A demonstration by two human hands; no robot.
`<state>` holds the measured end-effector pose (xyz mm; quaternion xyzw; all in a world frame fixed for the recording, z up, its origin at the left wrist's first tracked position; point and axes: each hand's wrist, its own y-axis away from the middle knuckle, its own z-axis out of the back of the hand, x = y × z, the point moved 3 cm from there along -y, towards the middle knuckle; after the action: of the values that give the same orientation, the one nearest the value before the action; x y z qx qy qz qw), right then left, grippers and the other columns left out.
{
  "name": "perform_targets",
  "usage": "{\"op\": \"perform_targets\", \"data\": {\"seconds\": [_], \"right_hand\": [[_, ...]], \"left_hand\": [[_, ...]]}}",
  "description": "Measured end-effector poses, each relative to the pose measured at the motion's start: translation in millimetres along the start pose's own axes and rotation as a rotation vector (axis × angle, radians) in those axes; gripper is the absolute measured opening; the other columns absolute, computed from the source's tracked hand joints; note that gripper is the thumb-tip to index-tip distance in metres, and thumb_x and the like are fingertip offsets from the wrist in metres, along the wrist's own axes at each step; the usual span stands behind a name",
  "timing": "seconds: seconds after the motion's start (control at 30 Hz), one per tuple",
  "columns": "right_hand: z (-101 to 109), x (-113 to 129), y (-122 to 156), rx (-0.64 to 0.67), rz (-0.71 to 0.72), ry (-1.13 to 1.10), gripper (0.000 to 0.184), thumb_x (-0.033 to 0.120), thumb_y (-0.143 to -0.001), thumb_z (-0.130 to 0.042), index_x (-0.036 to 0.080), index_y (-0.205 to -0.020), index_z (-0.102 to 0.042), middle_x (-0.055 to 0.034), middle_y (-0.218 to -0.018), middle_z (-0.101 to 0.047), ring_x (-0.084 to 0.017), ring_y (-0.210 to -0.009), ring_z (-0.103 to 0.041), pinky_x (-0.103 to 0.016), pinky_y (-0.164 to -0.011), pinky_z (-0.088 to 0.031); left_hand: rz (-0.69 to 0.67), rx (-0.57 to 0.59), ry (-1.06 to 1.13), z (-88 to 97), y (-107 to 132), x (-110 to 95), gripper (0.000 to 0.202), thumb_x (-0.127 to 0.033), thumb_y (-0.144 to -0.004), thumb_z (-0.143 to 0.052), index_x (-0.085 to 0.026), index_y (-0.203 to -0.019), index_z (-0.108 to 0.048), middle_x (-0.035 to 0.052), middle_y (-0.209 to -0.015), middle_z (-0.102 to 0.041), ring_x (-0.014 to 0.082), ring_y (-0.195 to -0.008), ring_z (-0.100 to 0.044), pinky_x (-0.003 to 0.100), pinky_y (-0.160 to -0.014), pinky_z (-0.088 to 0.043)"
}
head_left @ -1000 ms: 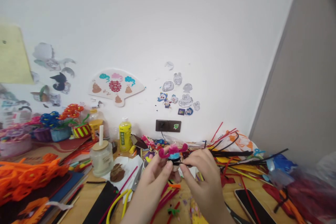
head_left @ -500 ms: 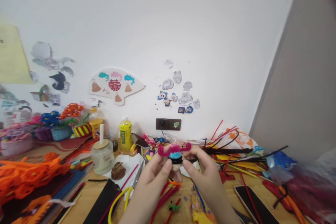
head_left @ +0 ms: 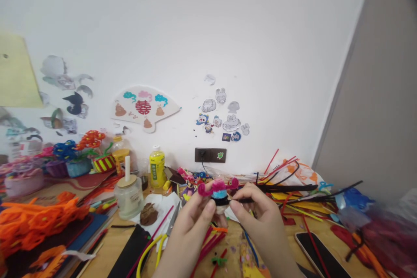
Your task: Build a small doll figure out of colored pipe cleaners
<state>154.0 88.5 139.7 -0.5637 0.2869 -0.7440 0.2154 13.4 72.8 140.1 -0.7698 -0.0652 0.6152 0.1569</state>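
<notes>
your left hand (head_left: 194, 222) pinches the fuzzy pink-blue-black figure (head_left: 220, 195), its pink top (head_left: 218, 186) seemingly done; beside it, your right hand (head_left: 257, 210) pinches a black fuzzy strip (head_left: 246, 200), apparently unfinished.

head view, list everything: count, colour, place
figure: one, pink, blue, black, centre
sheet: one, yellow, wall
fan-shaped board: one, white, wall
stickers: many, mostly grey, wall
socket: one, dark, wall
bottles: two, yellow, amber, by wall
jar: one, clear, left
potted flowers: several, mixed, left
loose flowers: several, orange, left
scissors: one, yellow handles, left
table: one, brown, below
fuzzy strips: many, mixed, table
phone: one, black, right
left hand: one, bare, holding figure
right hand: one, bare, at figure
</notes>
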Motion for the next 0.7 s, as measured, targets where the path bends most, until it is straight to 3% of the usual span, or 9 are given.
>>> {"op": "perform_targets", "data": {"seconds": [0.23,0.5,0.7], "right_hand": [[3.6,9.8,3.7,-0.084,0.156,0.143,0.007,0.020,-0.075,-0.058,0.020,-0.068,-0.060,-0.0005,-0.065,-0.055,-0.016,-0.061,-0.049,-0.027,-0.058,-0.039],[-0.6,13.0,2.0,-0.046,0.139,0.127,0.012,0.019,-0.076,-0.055,0.019,-0.064,-0.055,0.0018,-0.061,-0.052,-0.014,-0.059,-0.048,-0.025,-0.057,-0.038],[-2.3,11.1,3.3,-0.013,0.060,0.113,0.013,0.021,-0.075,-0.055,0.019,-0.063,-0.055,0.0012,-0.062,-0.053,-0.014,-0.061,-0.051,-0.025,-0.059,-0.039]], "left_hand": [[-0.017,-0.038,-0.026,1.4,-0.3,0.2,0.019,-0.036,-0.075,-0.063,-0.018,-0.071,-0.066,-0.0010,-0.060,-0.060,0.0127,-0.060,-0.056,0.021,-0.062,-0.047],[-0.019,-0.052,-0.043,1.7,0.8,2.6,0.034,-0.034,-0.081,-0.055,-0.017,-0.110,-0.058,-0.0012,-0.065,-0.062,0.0137,-0.064,-0.057,0.023,-0.067,-0.047],[-0.030,-0.062,-0.027,2.4,0.1,1.3,0.029,-0.036,-0.077,-0.060,-0.017,-0.098,-0.062,-0.0015,-0.064,-0.061,0.0136,-0.062,-0.056,0.022,-0.063,-0.047]]}}
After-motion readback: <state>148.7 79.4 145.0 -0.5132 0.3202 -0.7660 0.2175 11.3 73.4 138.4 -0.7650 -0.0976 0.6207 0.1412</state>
